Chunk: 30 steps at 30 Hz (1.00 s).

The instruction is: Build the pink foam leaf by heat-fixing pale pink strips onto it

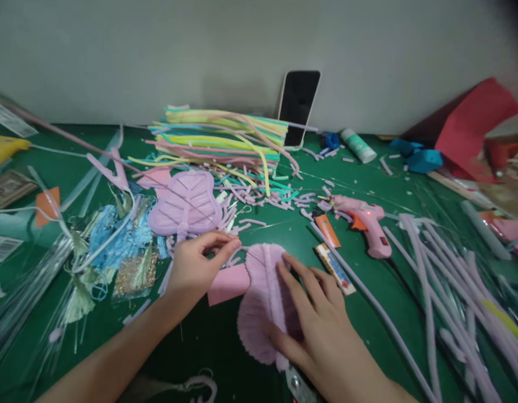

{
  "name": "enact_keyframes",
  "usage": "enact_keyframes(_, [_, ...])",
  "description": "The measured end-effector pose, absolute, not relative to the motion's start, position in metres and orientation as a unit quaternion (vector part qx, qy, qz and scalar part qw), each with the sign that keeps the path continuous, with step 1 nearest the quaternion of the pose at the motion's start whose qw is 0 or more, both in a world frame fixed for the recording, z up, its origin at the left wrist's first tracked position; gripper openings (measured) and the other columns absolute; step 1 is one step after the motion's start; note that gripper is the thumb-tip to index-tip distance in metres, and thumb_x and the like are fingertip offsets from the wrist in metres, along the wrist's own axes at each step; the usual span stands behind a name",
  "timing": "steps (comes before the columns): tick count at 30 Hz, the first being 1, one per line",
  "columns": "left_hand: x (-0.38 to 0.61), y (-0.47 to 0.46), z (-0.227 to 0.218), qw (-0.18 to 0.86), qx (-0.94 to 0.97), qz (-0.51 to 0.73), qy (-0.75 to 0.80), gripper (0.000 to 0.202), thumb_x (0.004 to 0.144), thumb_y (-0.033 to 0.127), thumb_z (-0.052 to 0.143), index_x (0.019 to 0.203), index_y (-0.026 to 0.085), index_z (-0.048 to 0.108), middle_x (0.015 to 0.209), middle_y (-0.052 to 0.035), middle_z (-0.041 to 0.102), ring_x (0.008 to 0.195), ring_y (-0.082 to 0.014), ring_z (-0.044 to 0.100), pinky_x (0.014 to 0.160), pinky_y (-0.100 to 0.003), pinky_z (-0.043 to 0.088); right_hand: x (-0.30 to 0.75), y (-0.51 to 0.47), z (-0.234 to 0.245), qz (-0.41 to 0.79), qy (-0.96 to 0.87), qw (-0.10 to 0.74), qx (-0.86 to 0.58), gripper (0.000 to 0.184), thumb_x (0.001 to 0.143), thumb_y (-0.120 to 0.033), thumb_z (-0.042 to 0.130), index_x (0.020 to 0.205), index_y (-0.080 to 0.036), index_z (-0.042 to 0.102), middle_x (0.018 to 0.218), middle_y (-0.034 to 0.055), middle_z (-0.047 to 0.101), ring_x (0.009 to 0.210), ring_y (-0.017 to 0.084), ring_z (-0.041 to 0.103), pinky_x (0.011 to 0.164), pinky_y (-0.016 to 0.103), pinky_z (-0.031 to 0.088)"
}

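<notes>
Lilac fuzzy leaf [261, 296], lower centre, lies half hidden under the flat, spread right hand [321, 322]; left hand [195, 271] pinches something unclear.

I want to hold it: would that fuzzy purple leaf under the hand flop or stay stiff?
Probably bends softly yet holds shape: the fuzzy purple leaf looks built from pipe-cleaner rows. Likely light and grippy, its surface being fluffy under the flat right hand.

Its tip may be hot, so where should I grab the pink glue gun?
Take the glue gun by its handle, which lies flat, juts toward you and looks free of clutter. Come in from the near right with the right hand; the nozzle end seems to point left, so stay off it.
</notes>
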<state>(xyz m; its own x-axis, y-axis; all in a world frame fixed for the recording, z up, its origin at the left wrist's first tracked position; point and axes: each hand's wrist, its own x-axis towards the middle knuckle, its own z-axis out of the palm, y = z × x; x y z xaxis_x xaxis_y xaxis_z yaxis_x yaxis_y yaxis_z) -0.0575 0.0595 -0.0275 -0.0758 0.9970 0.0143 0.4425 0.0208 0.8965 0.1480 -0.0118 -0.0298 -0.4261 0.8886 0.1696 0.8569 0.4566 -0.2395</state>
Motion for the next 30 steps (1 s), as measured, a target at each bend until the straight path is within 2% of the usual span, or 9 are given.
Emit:
enact_keyframes(7, [-0.062,0.059,-0.034,0.363,0.593,0.387,0.606,0.016,0.079,0.035,0.065,0.077,0.02,0.072,0.083,-0.0034,0.076,0.072,-0.0175,0.07,0.067,-0.026,0.056,0.152,-0.009,-0.04,0.025,-0.851,0.144,-0.505,0.066,0.084,-0.051,0.054,0.137,-0.014,0.046,0.138,0.0155,0.05,0.112,0.032,0.048,0.09,0.048,0.046])
enact_keyframes(20, [-0.061,0.057,-0.024,0.375,0.6,0.368,0.602,0.016,0.081,0.033,0.062,0.078,0.021,0.072,0.083,-0.0017,0.075,0.073,-0.017,0.069,0.067,-0.026,0.054,0.15,-0.011,-0.041,0.026,-0.843,0.145,-0.518,0.065,0.083,-0.049,0.056,0.136,-0.011,0.047,0.138,0.0152,0.05,0.114,0.032,0.046,0.091,0.048,0.045])
enact_keyframes(30, [-0.063,0.06,-0.032,0.394,0.581,0.38,0.602,0.021,0.077,0.039,0.067,0.08,0.018,0.072,0.085,-0.0035,0.075,0.077,-0.0179,0.069,0.072,-0.026,0.053,0.146,-0.011,-0.034,0.064,-0.83,0.128,-0.538,0.067,0.082,-0.048,0.058,0.136,-0.011,0.046,0.141,0.0148,0.045,0.116,0.034,0.042,0.095,0.052,0.039])
